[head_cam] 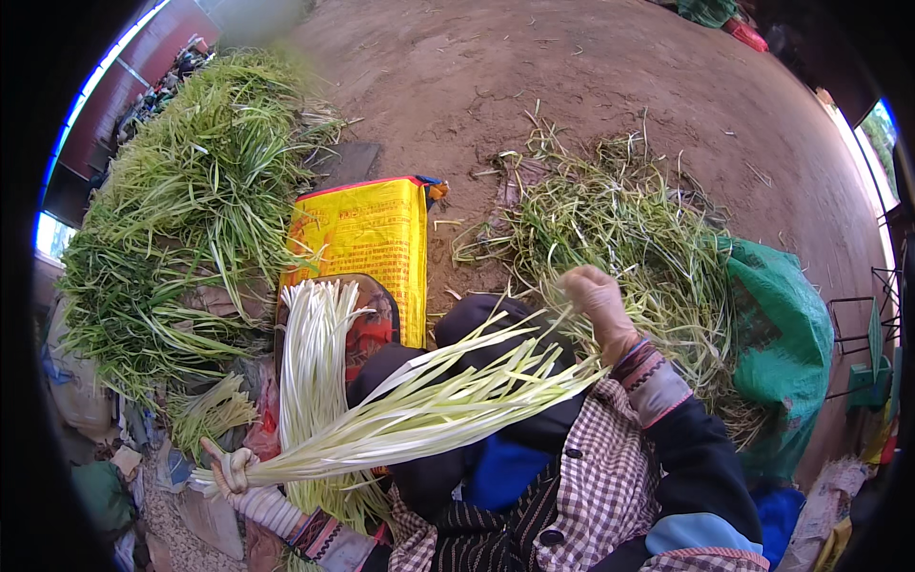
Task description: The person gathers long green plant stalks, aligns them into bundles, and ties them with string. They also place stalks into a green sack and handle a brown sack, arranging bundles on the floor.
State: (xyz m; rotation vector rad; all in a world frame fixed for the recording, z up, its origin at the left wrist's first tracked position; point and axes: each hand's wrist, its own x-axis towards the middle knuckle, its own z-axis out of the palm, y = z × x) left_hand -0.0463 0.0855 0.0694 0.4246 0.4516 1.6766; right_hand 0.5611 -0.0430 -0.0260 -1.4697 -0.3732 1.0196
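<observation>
My left hand [232, 468], in a light glove, is closed around the white stem end of a bunch of pale yellow-green leafy stalks [429, 422], which look like blanched chives. The bunch stretches across my lap, its leaf tips fanning out below my right hand. My right hand [592, 289], in a thin glove, is raised over the tips with its fingers curled; whether it pinches a leaf I cannot tell. A thick pile of white stalks [314, 357] lies beside my knee on a dark and red patterned surface [375, 322], its leaves hanging under the held bunch.
A yellow printed sack [372, 243] lies ahead of my knees. Green leafy stalks [207, 179] are heaped at the left, with a small pale bunch [214, 411] nearer. Loose leaves [615, 222] pile at the right against a green sack [779, 329]. Bare earth floor [572, 71] extends beyond.
</observation>
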